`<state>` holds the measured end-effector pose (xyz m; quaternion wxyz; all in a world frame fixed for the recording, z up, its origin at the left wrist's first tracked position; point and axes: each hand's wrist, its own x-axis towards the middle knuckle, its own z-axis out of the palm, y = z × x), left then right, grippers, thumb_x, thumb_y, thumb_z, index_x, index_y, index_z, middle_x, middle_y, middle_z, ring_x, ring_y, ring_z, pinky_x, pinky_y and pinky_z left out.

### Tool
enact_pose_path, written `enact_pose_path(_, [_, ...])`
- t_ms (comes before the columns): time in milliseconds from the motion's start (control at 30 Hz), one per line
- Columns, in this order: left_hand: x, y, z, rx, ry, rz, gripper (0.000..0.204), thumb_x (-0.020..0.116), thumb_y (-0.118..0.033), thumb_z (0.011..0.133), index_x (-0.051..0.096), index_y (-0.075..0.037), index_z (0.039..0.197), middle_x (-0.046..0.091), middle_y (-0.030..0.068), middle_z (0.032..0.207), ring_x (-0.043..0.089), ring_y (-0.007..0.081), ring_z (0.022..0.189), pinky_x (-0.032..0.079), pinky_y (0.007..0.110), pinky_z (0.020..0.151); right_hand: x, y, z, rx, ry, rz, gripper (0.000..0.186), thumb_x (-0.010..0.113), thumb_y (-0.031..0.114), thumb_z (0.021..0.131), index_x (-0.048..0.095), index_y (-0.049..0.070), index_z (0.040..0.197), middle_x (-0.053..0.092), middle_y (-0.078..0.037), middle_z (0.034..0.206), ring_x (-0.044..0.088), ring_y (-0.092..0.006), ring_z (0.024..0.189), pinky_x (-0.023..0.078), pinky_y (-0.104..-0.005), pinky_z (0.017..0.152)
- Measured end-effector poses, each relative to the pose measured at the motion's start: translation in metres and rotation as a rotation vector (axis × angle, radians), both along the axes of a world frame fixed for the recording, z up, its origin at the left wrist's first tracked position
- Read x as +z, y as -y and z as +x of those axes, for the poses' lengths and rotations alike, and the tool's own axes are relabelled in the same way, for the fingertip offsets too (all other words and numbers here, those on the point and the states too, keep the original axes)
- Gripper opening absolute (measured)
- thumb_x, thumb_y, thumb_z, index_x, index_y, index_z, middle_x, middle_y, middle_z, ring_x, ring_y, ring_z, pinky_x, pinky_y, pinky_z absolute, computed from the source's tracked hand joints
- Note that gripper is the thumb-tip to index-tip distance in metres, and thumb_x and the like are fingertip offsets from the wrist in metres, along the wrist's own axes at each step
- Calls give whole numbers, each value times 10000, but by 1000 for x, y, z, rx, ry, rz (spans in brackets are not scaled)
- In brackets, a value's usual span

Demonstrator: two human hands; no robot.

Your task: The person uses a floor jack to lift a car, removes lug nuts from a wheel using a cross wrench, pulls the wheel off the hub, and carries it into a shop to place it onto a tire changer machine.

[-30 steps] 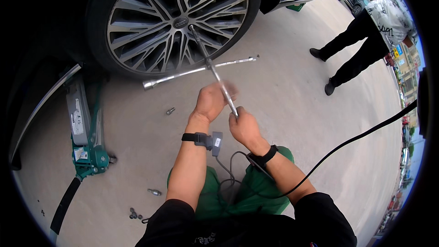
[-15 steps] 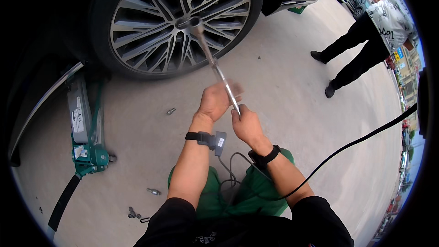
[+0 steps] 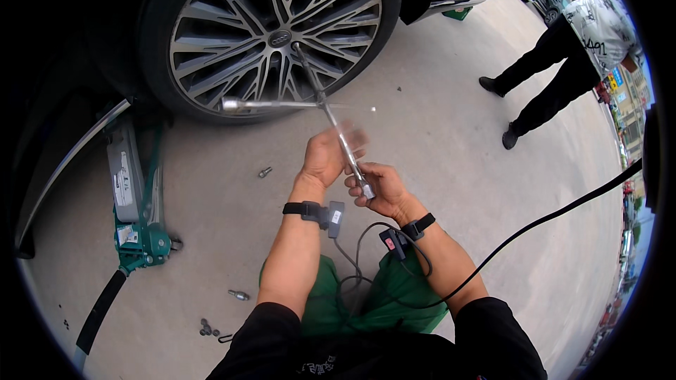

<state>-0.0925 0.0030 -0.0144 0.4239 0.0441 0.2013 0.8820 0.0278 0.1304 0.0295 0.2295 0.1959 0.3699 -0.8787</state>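
A chrome four-way lug wrench (image 3: 343,141) slants from a multi-spoke car wheel (image 3: 232,88) toward me. Its far end is beside the wheel's centre cap; whether it sits on a bolt I cannot tell. The crossbar lies nearly level, blurred toward its right tip. My right hand (image 3: 384,186) curls loosely round the near end, and the socket there shows between the fingers. Higher up, my left hand (image 3: 325,158) is against the shaft, palm turned inward; its outstretched fingers reach behind the shaft and are smeared by motion.
On the concrete left of me lie a bolt (image 3: 265,172), another bolt-like metal piece (image 3: 239,295) and several small dark parts (image 3: 207,327). A green-and-grey floor jack (image 3: 127,183) reaches under the car. A person (image 3: 563,63) stands at the right. A black cable (image 3: 535,222) crosses my right forearm.
The wrench has turned, so its crossbar now shows, and its far end has come closer to the wheel. My right hand has rolled over, loosening round the near end. My left hand stays beside the shaft.
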Motion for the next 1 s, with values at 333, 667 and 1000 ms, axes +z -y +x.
enact_pose_path(333, [-4, 1, -1, -4, 15, -69, 471, 564, -323, 925, 465, -15, 1267, 583, 202, 1195, 583, 351, 1135, 507, 464, 963, -11, 8, -4, -47, 48, 30, 230, 563, 326, 971, 564, 97, 995, 539, -11, 724, 483, -105, 591, 399, -227, 524])
enact_pose_path(667, [1, -8, 21, -147, -4, -80, 178, 592, -213, 914, 648, -47, 946, 675, 143, 971, 647, 271, 939, 523, 411, 874, 5, 13, 31, -95, -73, 1095, 313, 608, 285, 963, 608, -7, 848, 543, -16, 557, 499, -105, 434, 379, -279, 405])
enact_pose_path(1000, [7, -35, 36, -204, -21, -213, 252, 496, -283, 973, 596, -87, 850, 675, 108, 885, 649, 235, 852, 498, 384, 841, 42, -15, 52, -21, 15, 1097, 303, 625, 266, 959, 635, -23, 867, 525, -6, 570, 480, -86, 452, 379, -261, 406])
